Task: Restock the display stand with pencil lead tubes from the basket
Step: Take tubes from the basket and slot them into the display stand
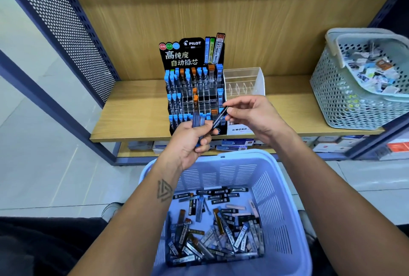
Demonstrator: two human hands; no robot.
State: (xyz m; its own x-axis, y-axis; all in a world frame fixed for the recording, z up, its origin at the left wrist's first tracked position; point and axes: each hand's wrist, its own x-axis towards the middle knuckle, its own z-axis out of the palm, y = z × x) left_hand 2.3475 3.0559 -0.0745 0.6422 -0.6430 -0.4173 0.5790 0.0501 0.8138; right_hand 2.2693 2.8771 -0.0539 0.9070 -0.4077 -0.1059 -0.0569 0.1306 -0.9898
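Now my left hand (188,140) has its grip around several lead tubes (197,121), my right hand (247,114) pinches one tube (219,117) before the display stand (194,90), above the basket (276,187).

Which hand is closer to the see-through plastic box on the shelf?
Right. The right hand hovers just below the clear box, pinching one tube. The left hand is lower and further left, holding several tubes.

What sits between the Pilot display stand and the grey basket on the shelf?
A clear acrylic organizer beside the display stand; then bare shelf up to the grey basket. Head view.
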